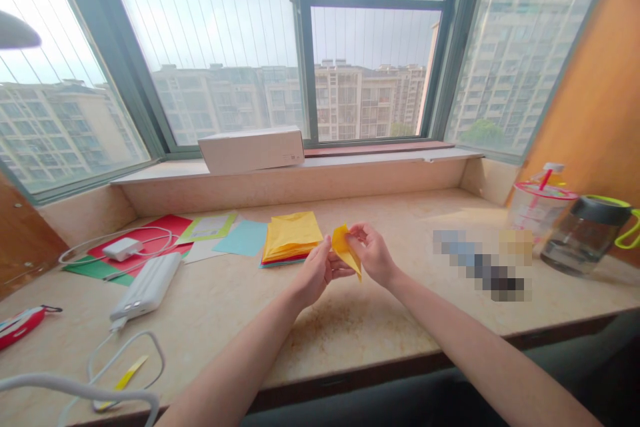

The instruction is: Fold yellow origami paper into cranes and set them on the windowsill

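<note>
A folded piece of yellow-orange paper (345,248) is held up above the stone counter (320,327) between both hands. My left hand (316,272) pinches its left side with closed fingers. My right hand (373,253) grips its upper right edge, fingers curled. Just behind and left of the hands, a stack of coloured paper (291,237) with a yellow sheet on top lies flat on the counter.
Loose sheets, light blue (243,239), green-edged (207,227), red (165,227) and green (97,269), lie at left with a white charger (123,248), power bank (147,285) and cables. A white box (253,149) rests on the sill. Two lidded jugs (583,230) stand at right.
</note>
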The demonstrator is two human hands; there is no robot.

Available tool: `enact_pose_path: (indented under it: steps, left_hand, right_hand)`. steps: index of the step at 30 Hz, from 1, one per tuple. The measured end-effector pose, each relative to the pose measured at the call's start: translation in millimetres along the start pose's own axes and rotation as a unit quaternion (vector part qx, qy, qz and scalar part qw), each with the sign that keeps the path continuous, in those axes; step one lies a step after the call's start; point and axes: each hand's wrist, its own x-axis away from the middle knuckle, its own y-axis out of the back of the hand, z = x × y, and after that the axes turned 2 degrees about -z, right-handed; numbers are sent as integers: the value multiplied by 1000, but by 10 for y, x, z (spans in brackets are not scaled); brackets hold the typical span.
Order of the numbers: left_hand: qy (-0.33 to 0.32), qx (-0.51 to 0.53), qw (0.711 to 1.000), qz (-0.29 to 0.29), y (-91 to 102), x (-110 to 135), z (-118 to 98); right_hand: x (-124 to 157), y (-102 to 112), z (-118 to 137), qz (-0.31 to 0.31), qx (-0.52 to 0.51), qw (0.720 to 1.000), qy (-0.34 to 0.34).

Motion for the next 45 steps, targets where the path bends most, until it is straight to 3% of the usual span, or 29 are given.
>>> enact_pose_path:
  steps: [4, 8, 14, 18, 21, 27, 29, 36, 40, 45]
  left_hand:
    - [-1, -15, 1000, 24, 1, 15, -1]
    - [-11, -16, 999, 40, 7, 20, 7]
    - [-26, -25, 999, 13, -8, 21, 4]
    - [-34, -47, 998, 7, 3, 21, 8]
    - [-35, -67, 997, 12, 8, 23, 19]
    - [-31, -83, 996, 8, 6, 18, 42]
    - [-32, -78, 996, 6, 16, 12, 57]
    - [-38, -92, 995, 3, 46, -8, 116]
    - [-45, -130, 990, 10, 35, 18, 94]
    - [-67, -183, 981, 19, -11, 53, 27]
  right_hand:
    - [20, 24, 34, -5, 69, 997, 30]
    - [22, 23, 65, -18, 76, 996, 39]
    - [48, 15, 137, 7, 35, 999, -36]
    - [38, 7, 119, 22, 32, 999, -32]
    - [20, 1, 103, 53, 19, 998, -34]
    - [20, -12, 183, 153, -136, 969, -137]
    - [26, -16, 194, 164, -146, 965, -143]
    - [32, -18, 109, 93, -59, 992, -54]
    - [49, -21, 94, 131, -68, 987, -65]
    - [65, -33, 109, 99, -56, 990, -80]
